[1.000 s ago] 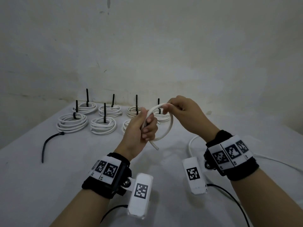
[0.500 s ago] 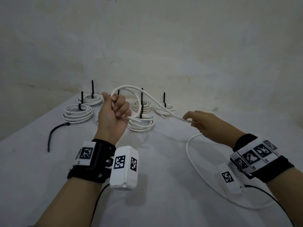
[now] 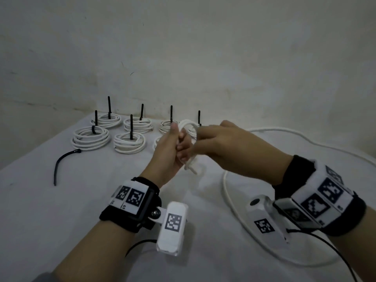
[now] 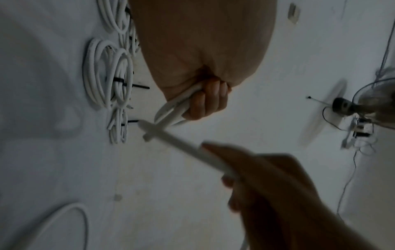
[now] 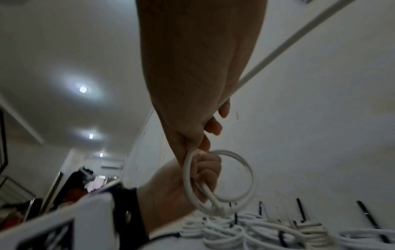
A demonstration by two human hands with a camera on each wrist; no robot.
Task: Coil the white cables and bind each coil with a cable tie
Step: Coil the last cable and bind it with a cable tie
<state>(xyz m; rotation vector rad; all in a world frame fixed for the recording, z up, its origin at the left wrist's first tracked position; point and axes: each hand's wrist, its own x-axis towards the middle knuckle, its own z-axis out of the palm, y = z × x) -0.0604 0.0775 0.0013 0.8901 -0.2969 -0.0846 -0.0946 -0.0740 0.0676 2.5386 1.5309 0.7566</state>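
Note:
My left hand [image 3: 180, 146] is fisted round a small coil of white cable [image 3: 188, 124], held above the table; a short cable end [image 3: 191, 168] pokes out below the fist. In the left wrist view its fingers [image 4: 205, 101] curl over a few strands. My right hand [image 3: 201, 137] is right beside the left and pinches the same cable [image 4: 192, 147] next to the coil. In the right wrist view the coil [image 5: 249, 175] forms a ring in front of the left fist. The rest of the cable [image 3: 226, 192] trails loose across the table to the right.
Several bound white coils [image 3: 90, 137] with upright black ties [image 3: 131, 127] lie in rows at the back left of the white table [image 3: 61, 220]. A loose black cable tie [image 3: 61, 162] lies at the left. A fan [image 4: 363, 104] shows in the left wrist view.
Half a second ago my right hand was stretched out to the right along the cable. It has swung back to the left hand, bringing another turn of cable to the coil.

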